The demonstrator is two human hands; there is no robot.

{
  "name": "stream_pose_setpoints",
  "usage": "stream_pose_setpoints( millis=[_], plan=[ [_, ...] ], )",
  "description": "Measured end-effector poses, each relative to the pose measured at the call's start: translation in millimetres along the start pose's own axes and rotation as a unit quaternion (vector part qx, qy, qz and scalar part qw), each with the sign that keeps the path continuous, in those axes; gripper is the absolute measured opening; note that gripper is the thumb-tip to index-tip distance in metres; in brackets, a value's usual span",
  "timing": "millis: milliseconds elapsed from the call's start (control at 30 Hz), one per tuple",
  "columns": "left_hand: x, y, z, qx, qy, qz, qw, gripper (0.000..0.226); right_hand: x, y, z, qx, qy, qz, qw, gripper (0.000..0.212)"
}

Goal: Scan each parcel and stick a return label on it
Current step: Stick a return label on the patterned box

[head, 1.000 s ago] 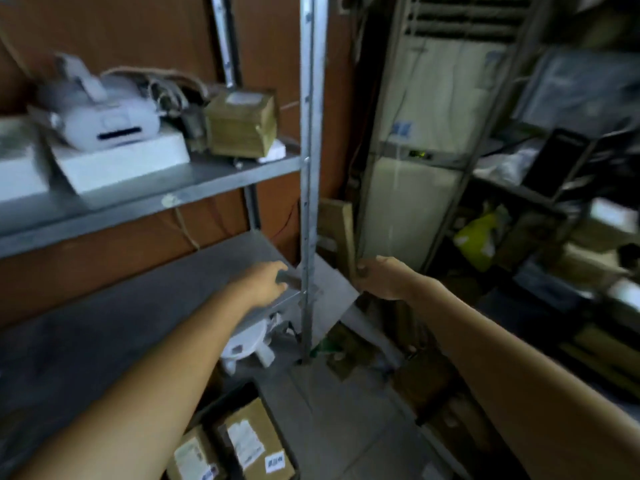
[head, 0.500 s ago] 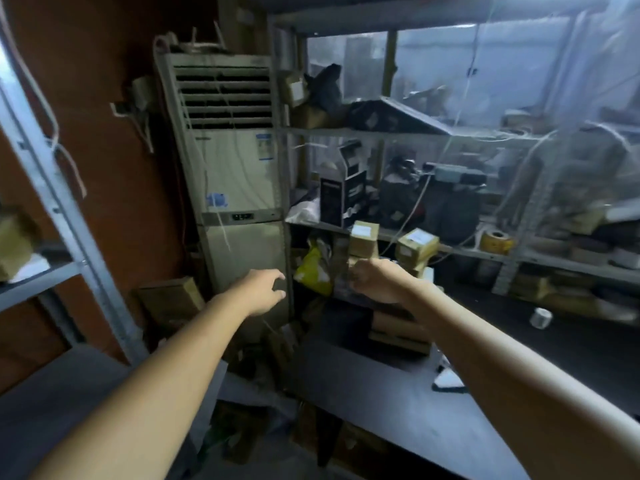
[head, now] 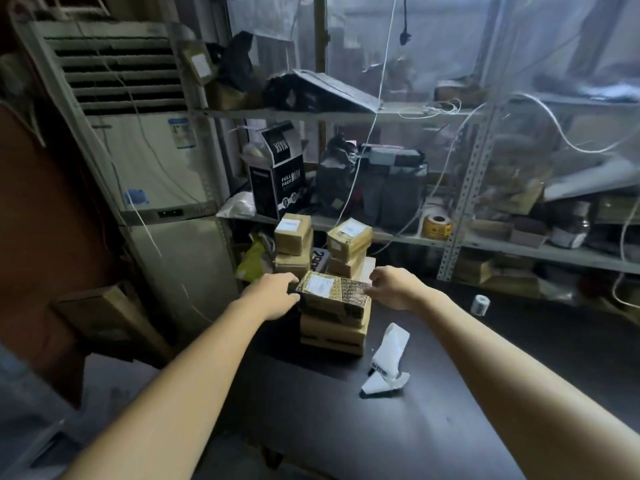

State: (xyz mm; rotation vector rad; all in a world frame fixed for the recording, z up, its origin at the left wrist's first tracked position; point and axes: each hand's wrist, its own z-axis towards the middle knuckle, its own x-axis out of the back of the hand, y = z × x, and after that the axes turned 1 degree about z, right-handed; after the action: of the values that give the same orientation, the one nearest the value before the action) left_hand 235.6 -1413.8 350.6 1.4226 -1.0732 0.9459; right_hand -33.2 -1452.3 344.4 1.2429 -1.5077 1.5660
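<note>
Two hands meet at the centre of the head view, one at each end of the top parcel (head: 332, 292) (brown, taped, with a white label on its upper face). It lies on a stack of flatter boxes (head: 332, 332) at the far left part of the dark table (head: 450, 427). The left hand (head: 277, 294) grips the parcel's left end, fingers curled over the top edge. The right hand (head: 394, 289) pinches the upper right edge with curled fingertips. Just behind, above centre, a left pile (head: 293, 237) and a right pile (head: 349, 242) of small labelled parcels stand side by side. Lower, right of the stack, a white folded object (head: 389, 355) lies on the table, apart from both hands. A tall air conditioner (head: 152, 161) fills the upper left.
</note>
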Motion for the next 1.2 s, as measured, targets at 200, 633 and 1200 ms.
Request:
stream_pose_setpoints(
  millis=[200, 633, 1200],
  plan=[
    [-33, -12, 61, 0.033, -0.007, -0.014, 0.999, 0.050, -35, 32, 54, -0.033, -0.023, 0.004, 0.999, 0.049],
    [-105, -46, 194, 0.087, -0.064, -0.080, 0.991, 0.068, -104, 54, 161, -0.120, -0.063, 0.047, 0.990, 0.059],
    [-99, 1, 163, 0.091, -0.002, -0.335, 0.938, 0.046, -71, 93, 126, -0.092, -0.065, 0.293, 0.949, 0.063]
  ],
)
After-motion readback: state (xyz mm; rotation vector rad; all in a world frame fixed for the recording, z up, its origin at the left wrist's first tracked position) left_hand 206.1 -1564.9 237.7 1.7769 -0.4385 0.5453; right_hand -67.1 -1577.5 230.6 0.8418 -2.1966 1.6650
